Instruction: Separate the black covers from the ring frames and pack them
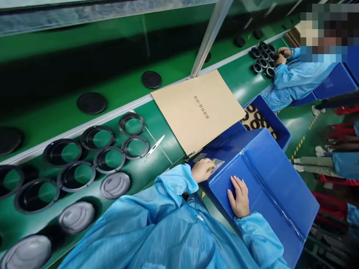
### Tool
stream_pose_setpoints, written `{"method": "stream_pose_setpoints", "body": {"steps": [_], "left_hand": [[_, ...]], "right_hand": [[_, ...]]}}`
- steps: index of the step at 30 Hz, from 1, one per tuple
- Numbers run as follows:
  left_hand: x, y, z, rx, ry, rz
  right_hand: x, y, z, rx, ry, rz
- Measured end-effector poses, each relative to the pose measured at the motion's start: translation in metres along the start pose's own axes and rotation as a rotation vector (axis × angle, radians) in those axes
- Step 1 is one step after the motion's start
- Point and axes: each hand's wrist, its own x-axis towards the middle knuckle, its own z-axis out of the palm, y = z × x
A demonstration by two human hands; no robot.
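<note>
A closed blue plastic box (269,175) stands against the green table's edge in front of me. My left hand (201,170) rests at the box's near corner. Its fingers are curled onto a small clear plastic pouch (216,164) lying on the lid. My right hand (239,196) lies flat on the lid a little farther right, fingers stretched out and holding nothing. Both arms are in light blue sleeves.
A tan cardboard sheet (198,110) lies partly over the box and table. Several black rings (109,160) and grey discs (114,185) cover the green table (157,125), with a small knife (155,146) beside them. A blue bin (276,125) holds rings. A co-worker's hand (281,59) handles rings at top right.
</note>
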Motion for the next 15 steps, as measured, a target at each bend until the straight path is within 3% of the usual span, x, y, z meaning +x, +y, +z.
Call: {"method": "stream_pose_setpoints", "body": {"steps": [7,15], "left_hand": [[0.009,0.014,-0.009,0.299,-0.148,-0.017],[0.026,0.023,0.002,0.498,-0.149,-0.119]], "right_hand": [[0.003,-0.006,0.000,0.003,0.014,0.037],[0.004,-0.006,0.000,0.047,0.039,0.066]]}}
